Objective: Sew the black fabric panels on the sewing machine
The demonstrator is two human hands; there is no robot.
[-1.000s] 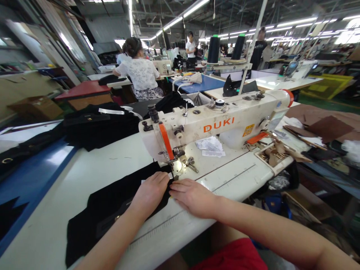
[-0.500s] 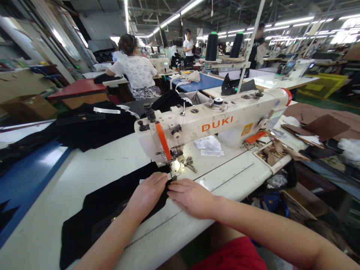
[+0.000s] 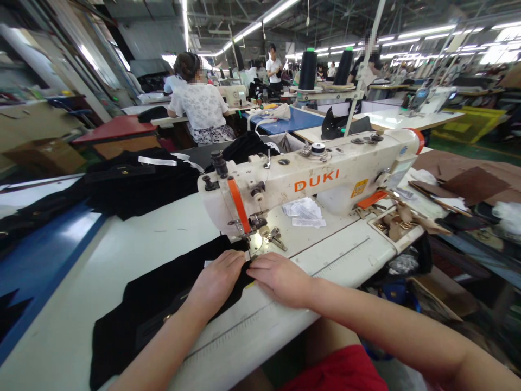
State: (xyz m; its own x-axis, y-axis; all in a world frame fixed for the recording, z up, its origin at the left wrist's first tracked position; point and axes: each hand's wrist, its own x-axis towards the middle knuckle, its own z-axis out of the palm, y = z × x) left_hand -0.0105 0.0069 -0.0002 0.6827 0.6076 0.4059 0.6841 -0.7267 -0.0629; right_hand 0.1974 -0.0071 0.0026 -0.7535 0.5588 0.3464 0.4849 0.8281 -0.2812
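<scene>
A black fabric piece (image 3: 163,288) lies on the white sewing table, with one end under the presser foot of the white DUKI sewing machine (image 3: 280,176). My left hand (image 3: 222,277) is closed on the fabric just in front of the needle area, fingers together and pressing down. Beside it, my right hand (image 3: 280,279) pinches the fabric's edge between thumb and fingers. A white label (image 3: 208,263) shows partly behind my left hand, and a small gold clasp (image 3: 167,317) sits on the fabric near my left forearm. My fingers hide the exact stitching spot.
White paper labels (image 3: 303,210) lie under the machine arm. A tray (image 3: 396,225) of metal fittings stands to the right. More black pieces (image 3: 142,182) are piled behind on the left. A person (image 3: 201,103) sits at another machine ahead.
Both hands stay on the fabric by the needle, with hardly any movement. The whole view has shifted slightly. A person in the right background has moved a little.
</scene>
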